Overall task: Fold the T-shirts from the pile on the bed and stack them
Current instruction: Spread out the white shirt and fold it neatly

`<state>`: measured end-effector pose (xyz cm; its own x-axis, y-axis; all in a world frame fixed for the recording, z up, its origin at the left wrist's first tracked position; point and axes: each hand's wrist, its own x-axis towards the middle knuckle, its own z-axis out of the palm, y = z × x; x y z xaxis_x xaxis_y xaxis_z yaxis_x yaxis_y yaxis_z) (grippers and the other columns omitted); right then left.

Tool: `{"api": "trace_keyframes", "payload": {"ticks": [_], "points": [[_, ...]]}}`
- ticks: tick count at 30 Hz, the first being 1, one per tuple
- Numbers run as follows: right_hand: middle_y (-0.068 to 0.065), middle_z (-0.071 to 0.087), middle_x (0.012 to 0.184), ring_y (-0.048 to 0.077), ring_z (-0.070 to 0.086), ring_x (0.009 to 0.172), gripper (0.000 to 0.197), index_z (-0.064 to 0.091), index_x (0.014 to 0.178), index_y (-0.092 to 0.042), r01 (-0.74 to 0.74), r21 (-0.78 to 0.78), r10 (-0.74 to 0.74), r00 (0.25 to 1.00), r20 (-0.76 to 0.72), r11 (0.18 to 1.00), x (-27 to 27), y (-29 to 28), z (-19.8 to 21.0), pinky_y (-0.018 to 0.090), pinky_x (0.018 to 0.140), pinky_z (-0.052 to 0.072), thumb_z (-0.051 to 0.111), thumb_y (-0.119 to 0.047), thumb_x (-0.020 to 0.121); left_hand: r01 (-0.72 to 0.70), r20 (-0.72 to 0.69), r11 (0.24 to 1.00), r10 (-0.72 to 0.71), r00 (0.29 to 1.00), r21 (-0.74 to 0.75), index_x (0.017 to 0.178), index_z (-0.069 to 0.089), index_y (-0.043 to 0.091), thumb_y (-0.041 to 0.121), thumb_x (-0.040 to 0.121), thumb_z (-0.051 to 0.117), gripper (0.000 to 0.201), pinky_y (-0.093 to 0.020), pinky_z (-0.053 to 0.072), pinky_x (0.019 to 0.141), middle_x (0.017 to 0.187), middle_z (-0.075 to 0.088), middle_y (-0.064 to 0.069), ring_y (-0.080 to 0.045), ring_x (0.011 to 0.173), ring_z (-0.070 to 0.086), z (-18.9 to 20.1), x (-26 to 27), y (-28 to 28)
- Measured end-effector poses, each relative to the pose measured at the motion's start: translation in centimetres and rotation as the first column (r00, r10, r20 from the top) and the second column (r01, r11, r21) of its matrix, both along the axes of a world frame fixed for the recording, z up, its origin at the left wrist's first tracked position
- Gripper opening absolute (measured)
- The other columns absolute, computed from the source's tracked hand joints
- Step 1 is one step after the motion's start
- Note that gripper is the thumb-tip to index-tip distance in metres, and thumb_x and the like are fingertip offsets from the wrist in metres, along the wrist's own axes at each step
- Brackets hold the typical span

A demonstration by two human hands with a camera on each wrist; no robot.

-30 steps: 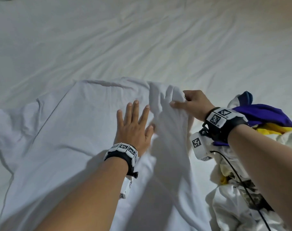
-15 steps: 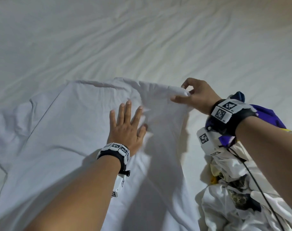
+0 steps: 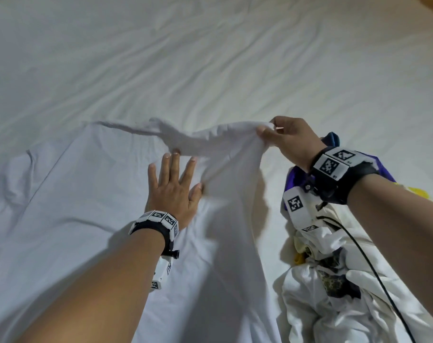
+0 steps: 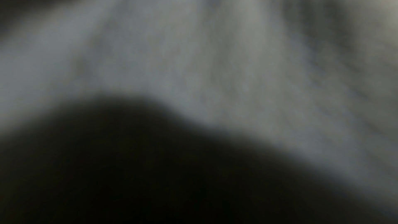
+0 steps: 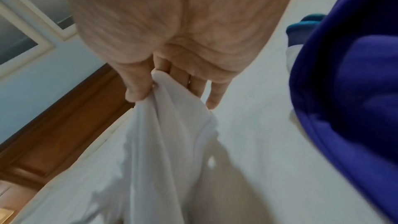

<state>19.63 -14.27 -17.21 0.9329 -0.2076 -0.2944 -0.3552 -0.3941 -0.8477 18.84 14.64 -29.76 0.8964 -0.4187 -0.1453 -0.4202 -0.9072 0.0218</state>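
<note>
1. Pressing flat on the white T-shirt (image 3: 69, 194), the left hand (image 3: 172, 191) lies palm down near the middle of the head view, fingers straight and spread toward 12 o'clock, holding nothing.
2. The right hand (image 3: 291, 142) sits at about 2 o'clock from the left hand and pinches a bunched edge of the same shirt between thumb and fingers, lifting that edge off the bed (image 3: 210, 58).
3. From the right wrist view, the thumb (image 5: 137, 88) clamps the cloth (image 5: 168, 134) against the fingers, and the fabric hangs down from the pinch in long folds.
4. A raised ridge of shirt runs from the pinch toward 9 o'clock, passing just beyond the left fingertips (image 3: 176, 151).
5. The rest of the shirt lies spread over the white sheet, reaching out to 9 o'clock and down to 6 o'clock under the left forearm.
6. The pile of clothes (image 3: 334, 293) sits at 4 o'clock from the right hand, just beside the shirt's right edge; white, purple and yellow pieces show in it.
7. A purple garment (image 5: 355, 83) fills the 3 o'clock side of the right wrist view.
8. The left wrist view is blurred; it shows only pale cloth (image 4: 193, 57) and dark shadow.
9. Both wrists wear bands with black-and-white markers, and a black cable (image 3: 374, 268) trails from the right one over the pile.
</note>
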Motion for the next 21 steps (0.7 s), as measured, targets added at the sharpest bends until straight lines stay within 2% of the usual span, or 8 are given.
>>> {"api": "trace_keyframes", "payload": {"ticks": [4,8,11,13,15,17,19,21], "points": [[0.005,0.057,0.064,0.016,0.049,0.057,0.044,0.063,0.083,-0.007,-0.017,-0.333,0.036,0.998,0.053,0.943,0.7,0.6,-0.4,0.026,0.052,0.036,0.072,-0.049,0.089,0.001,0.014,1.000,0.000,1.000,-0.005,0.164,-0.006,0.028,0.054,0.103,0.016,0.070,-0.063,0.006,0.122,0.171,-0.008,-0.014,-0.035,0.157,-0.001,-0.1,0.0,0.1],[0.003,0.059,0.067,0.019,0.058,0.068,0.057,0.058,0.069,-0.017,-0.260,-0.537,0.139,0.957,-0.256,0.802,0.7,-1.2,0.6,0.033,0.057,0.039,0.077,-0.070,0.070,0.002,0.013,1.000,-0.002,1.000,-0.013,0.163,-0.011,0.028,0.055,0.103,0.016,0.071,-0.062,0.005,0.123,0.170,-0.015,-0.012,-0.034,0.157,-0.005,-0.3,0.0,0.1],[0.004,0.063,0.065,0.023,0.062,0.065,0.049,0.060,0.065,-0.016,-0.473,-0.581,0.132,0.837,-0.532,0.662,-0.1,-2.5,0.6,0.030,0.056,0.045,0.088,-0.055,0.060,-0.001,0.015,1.000,0.001,1.000,-0.012,0.163,-0.011,0.028,0.056,0.103,0.015,0.071,-0.063,0.005,0.122,0.170,-0.014,-0.013,-0.035,0.157,-0.004,-0.2,0.0,0.1],[0.007,0.066,0.069,0.025,0.064,0.066,0.040,0.064,0.067,-0.014,-0.499,-0.586,0.055,0.789,-0.612,0.639,-0.4,-3.5,0.6,0.030,0.060,0.052,0.091,-0.043,0.059,0.001,0.020,1.000,-0.001,1.000,-0.014,0.163,-0.009,0.028,0.056,0.103,0.015,0.070,-0.063,0.006,0.122,0.171,-0.011,-0.013,-0.035,0.157,-0.003,-0.2,0.0,0.1],[0.007,0.063,0.068,0.024,0.061,0.064,0.037,0.065,0.068,-0.010,-0.377,-0.580,-0.021,0.826,-0.563,0.722,-0.7,-4.1,0.9,0.027,0.055,0.046,0.091,-0.037,0.064,0.003,0.022,1.000,-0.002,1.000,-0.015,0.163,-0.007,0.027,0.056,0.103,0.014,0.070,-0.063,0.007,0.122,0.171,-0.010,-0.014,-0.036,0.157,-0.002,-0.3,0.1,0.1],[0.007,0.053,0.062,0.025,0.051,0.058,0.049,0.054,0.061,-0.006,-0.094,-0.474,-0.129,0.900,-0.416,0.875,-1.2,-3.7,0.9,0.029,0.052,0.035,0.090,-0.038,0.067,0.003,0.022,1.000,-0.002,1.000,-0.027,0.164,-0.005,0.027,0.056,0.103,0.015,0.070,-0.063,0.007,0.122,0.171,-0.008,-0.014,-0.036,0.157,-0.001,-0.3,0.1,0.1],[0.015,0.056,0.065,0.028,0.057,0.062,0.053,0.054,0.062,-0.003,0.221,-0.190,-0.270,0.917,-0.294,0.957,-1.9,-2.7,0.2,0.036,0.057,0.047,0.092,-0.041,0.062,0.003,0.021,1.000,-0.002,1.000,-0.031,0.164,-0.005,0.028,0.056,0.102,0.014,0.071,-0.063,0.007,0.122,0.171,-0.008,-0.014,-0.035,0.157,-0.001,-0.3,0.0,0.1],[0.016,0.073,0.080,0.032,0.072,0.078,0.045,0.072,0.073,-0.004,0.459,0.018,-0.443,0.865,-0.234,0.888,-2.6,-1.7,-1.0,0.049,0.076,0.062,0.091,-0.041,0.057,0.001,0.017,1.000,-0.001,1.000,-0.028,0.164,-0.005,0.028,0.056,0.102,0.014,0.071,-0.063,0.007,0.122,0.171,-0.008,-0.014,-0.036,0.157,-0.001,-0.2,0.0,0.1]]}}
